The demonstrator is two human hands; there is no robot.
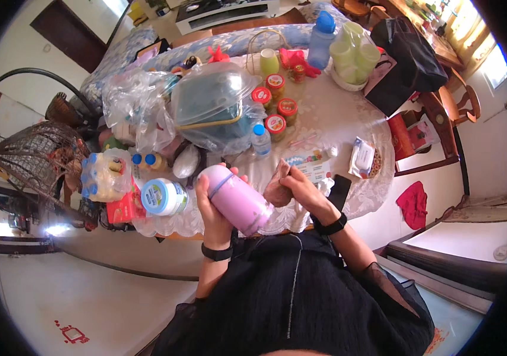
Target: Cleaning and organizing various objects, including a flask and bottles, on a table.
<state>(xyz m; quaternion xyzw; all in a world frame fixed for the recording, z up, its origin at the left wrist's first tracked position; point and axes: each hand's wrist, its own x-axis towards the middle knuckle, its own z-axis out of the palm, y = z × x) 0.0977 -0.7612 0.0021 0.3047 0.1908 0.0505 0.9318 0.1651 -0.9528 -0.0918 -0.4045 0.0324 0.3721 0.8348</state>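
My left hand grips a pink flask-like bottle, which is tilted above the table's near edge. A blue band runs around the bottle near its rounded upper-left end. In my right hand is a bunched brownish-pink cloth, pinched at the top and hanging close beside the bottle. Whether the cloth touches it I cannot tell. To the left of my left hand stands a white tub with a blue lid. A dark phone lies just beyond my right wrist.
Red-lidded jars and a small blue-capped bottle stand on the lace tablecloth. Further back are a plastic-wrapped container, a blue water bottle and green cups. Wrapped bottles sit left; a wipes pack lies right.
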